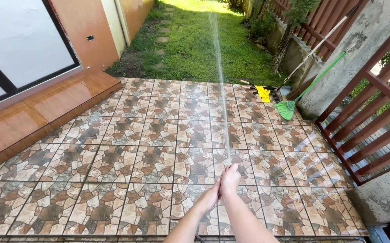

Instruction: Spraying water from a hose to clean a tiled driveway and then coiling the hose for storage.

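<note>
Item: thin, dark flexible garden hose (198, 235), mostly hidden, glimpsed only below the wrists at the near edge of the patio; its outlet is covered by the hands. Right hand (229, 179) is closed around the hose end, thumb seemingly pressed over the opening; left hand (210, 197) is wrapped just behind it, the two touching. A narrow jet of water (219, 76) rises from the grip and arcs toward the green lawn (195, 45) past the far edge. Handling, as judged: light, pliable, wet and likely slippery, inclined to twist under pressure; best held close behind the outlet with both hands. Surroundings: wet, glossy brown-and-beige stone-pattern tiled patio (127, 153); raised orange-brown tiled step (37, 112) along the left edge; near the far right corner, a yellow cloth (263, 93), a green plastic broom (286, 109) and a long-handled tool leaning on the grey concrete wall (339, 67); reddish wooden railing (370, 117) along the right edge. Nothing stands in the jet's path.
</note>
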